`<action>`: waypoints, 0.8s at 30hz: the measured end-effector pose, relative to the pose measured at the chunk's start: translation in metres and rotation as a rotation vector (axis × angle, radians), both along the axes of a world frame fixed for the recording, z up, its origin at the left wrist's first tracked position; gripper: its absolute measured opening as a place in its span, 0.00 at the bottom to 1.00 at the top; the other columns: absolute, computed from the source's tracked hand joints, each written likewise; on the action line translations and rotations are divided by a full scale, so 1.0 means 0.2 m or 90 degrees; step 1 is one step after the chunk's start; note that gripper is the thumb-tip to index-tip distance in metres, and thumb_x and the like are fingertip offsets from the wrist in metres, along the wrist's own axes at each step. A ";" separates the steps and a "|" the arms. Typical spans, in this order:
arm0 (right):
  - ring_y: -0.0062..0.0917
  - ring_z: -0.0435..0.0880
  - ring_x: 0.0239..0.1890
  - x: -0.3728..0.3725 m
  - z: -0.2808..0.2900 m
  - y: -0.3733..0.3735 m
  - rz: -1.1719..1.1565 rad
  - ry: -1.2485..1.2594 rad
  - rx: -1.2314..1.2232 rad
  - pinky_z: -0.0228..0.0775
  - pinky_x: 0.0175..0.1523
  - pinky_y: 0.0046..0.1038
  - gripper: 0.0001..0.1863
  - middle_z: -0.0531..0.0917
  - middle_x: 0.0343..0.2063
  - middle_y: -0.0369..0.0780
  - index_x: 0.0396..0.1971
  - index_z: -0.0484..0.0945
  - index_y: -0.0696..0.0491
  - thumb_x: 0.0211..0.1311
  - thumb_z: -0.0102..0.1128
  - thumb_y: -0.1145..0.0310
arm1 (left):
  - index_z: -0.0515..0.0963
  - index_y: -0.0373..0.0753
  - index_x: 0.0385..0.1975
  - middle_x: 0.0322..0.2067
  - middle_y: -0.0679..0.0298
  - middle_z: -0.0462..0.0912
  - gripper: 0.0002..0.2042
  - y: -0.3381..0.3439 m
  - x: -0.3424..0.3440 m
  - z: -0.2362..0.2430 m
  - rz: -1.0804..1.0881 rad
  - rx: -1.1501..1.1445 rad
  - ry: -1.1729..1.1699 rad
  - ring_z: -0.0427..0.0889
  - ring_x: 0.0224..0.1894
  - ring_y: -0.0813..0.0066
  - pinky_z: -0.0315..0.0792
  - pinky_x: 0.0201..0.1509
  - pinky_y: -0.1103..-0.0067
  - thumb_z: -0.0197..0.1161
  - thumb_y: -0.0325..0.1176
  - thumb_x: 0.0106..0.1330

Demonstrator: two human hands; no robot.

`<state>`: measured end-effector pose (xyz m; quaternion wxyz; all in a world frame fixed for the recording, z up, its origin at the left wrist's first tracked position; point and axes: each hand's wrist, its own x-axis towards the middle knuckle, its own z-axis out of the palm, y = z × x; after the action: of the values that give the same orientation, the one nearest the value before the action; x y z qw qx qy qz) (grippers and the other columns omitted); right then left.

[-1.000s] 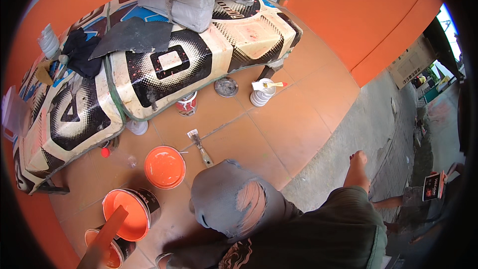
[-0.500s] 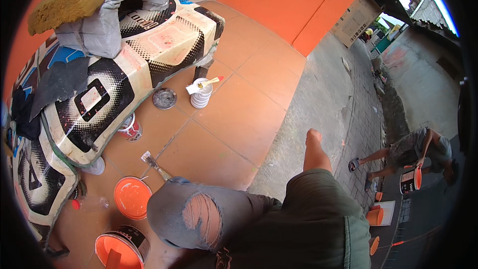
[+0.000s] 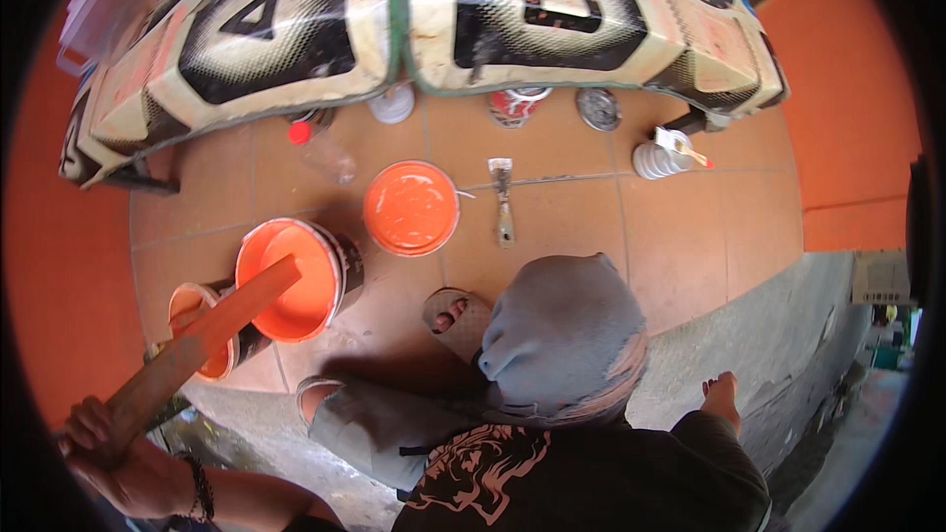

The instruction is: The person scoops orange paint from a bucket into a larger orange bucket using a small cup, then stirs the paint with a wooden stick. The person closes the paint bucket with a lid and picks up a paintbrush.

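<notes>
The left hand point(image 3: 128, 478) grips the lower end of the wooden paddle point(image 3: 197, 345), fingers wrapped around it. The paddle's long axis runs from the hand toward between one and two o'clock; its far end lies over the large bucket point(image 3: 353, 271). Whether that end touches the orange paint point(image 3: 310, 300) cannot be told from this angle. The right hand point(image 3: 721, 392) is well apart, toward four o'clock in the view; its finger state cannot be told.

Containers: the large bucket holds orange paint. The smaller bucket point(image 3: 253, 343), just beside it at eight o'clock, shows orange inside and is partly hidden by the paddle. An orange disc point(image 3: 412, 209), apparently a lid, lies at two o'clock from the large bucket. Farther out, toward two o'clock, a brush point(image 3: 680, 145) rests across the white cup point(image 3: 654, 164).
</notes>
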<state>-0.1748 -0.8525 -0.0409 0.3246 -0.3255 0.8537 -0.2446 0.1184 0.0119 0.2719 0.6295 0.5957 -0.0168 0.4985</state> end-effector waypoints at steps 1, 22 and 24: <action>0.32 0.80 0.51 -0.12 0.04 -0.04 0.159 -0.035 0.032 0.72 0.51 0.40 0.22 0.79 0.49 0.44 0.56 0.70 0.56 0.64 0.44 0.64 | 0.64 0.37 0.28 0.28 0.66 0.55 0.13 0.02 0.00 -0.01 -0.051 -0.017 0.022 0.56 0.33 0.71 0.54 0.41 0.73 0.49 0.38 0.73; 0.29 0.71 0.37 -0.13 0.10 -0.11 0.368 -0.022 -0.021 0.67 0.47 0.37 0.15 0.74 0.35 0.41 0.41 0.70 0.53 0.65 0.44 0.57 | 0.73 0.39 0.36 0.25 0.67 0.62 0.14 0.02 -0.15 -0.03 -0.086 0.017 0.000 0.61 0.29 0.73 0.58 0.36 0.75 0.47 0.42 0.74; 0.31 0.72 0.40 -0.13 0.10 -0.12 0.348 -0.008 -0.058 0.67 0.49 0.37 0.17 0.74 0.38 0.43 0.42 0.71 0.55 0.65 0.45 0.56 | 0.72 0.38 0.33 0.25 0.66 0.60 0.14 0.03 -0.16 -0.02 -0.046 0.016 -0.006 0.60 0.28 0.73 0.57 0.36 0.75 0.47 0.42 0.74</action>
<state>-0.2014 -0.8765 -0.0213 0.3689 -0.5562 0.7205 -0.1881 0.0874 0.0170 0.2680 0.6398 0.5999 -0.0477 0.4780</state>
